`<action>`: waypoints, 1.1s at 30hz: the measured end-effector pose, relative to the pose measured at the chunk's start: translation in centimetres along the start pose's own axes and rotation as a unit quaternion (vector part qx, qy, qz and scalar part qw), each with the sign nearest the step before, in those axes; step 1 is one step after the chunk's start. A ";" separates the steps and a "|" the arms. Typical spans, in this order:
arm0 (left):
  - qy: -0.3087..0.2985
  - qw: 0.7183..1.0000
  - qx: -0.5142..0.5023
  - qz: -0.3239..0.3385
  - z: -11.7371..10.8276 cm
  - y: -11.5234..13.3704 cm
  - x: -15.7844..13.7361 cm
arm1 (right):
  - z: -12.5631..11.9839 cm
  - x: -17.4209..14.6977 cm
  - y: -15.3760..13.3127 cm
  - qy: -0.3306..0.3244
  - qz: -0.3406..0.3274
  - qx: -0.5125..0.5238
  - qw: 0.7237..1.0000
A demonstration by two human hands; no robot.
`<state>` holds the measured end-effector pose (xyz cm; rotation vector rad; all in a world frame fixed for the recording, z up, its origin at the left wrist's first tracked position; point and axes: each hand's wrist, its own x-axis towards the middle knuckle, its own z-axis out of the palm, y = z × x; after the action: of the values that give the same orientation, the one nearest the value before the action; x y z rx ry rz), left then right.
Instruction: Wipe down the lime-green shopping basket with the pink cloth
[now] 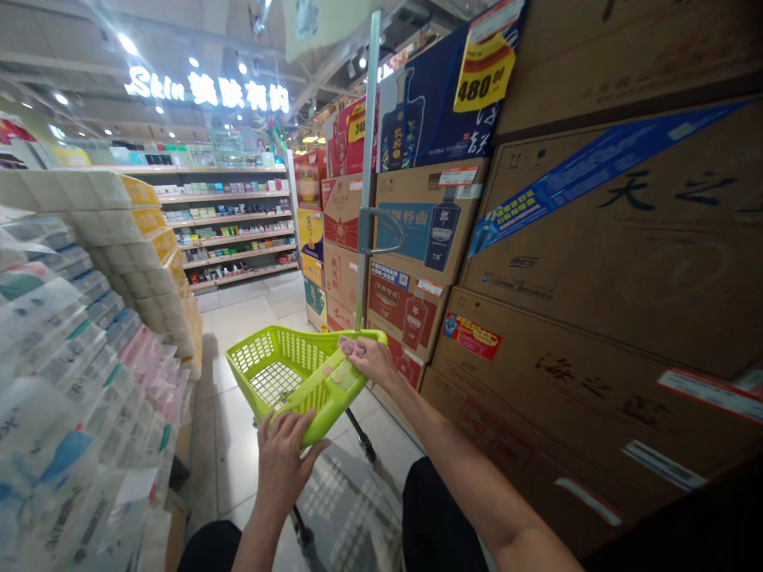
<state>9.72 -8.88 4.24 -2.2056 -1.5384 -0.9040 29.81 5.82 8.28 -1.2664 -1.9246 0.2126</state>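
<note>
A lime-green shopping cart (319,401) with a lattice basket stands before me, its basket showing no goods. My left hand (284,445) rests on the near left end of the cart's handle, fingers curled over the top and thumb underneath. My right hand (373,361) is closed at the right end of the handle. A small crumpled pinkish thing (349,346) pokes out by its fingers; I cannot make out what it is. From the cart's right corner a tall grey pole (366,175) rises, with a looped grip (387,230) partway up.
Stacked cardboard cartons (566,262) form a wall close on the right, some bearing yellow price tags (486,75). Plastic-wrapped packs (89,381) and white bundles (101,214) line the left. Tiled floor (232,445) runs ahead to lit shelves (232,218).
</note>
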 end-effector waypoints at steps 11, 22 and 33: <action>0.022 0.995 -0.087 -0.034 1.6 -2.0 0.5 | 2.5 1.7 -2.5 -0.084 -0.101 0.023 0.991; 0.042 0.995 -0.074 -0.046 1.6 -2.4 -1.1 | 4.5 -0.9 -1.2 -0.018 -0.148 0.143 0.978; 0.039 0.995 -0.075 -0.051 2.1 -0.8 -0.5 | 3.1 -4.8 -0.7 0.217 0.308 0.512 0.772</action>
<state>9.57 -7.79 2.25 -2.1798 -1.6066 -1.1582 27.99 2.36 4.03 -0.9643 -0.6740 1.0431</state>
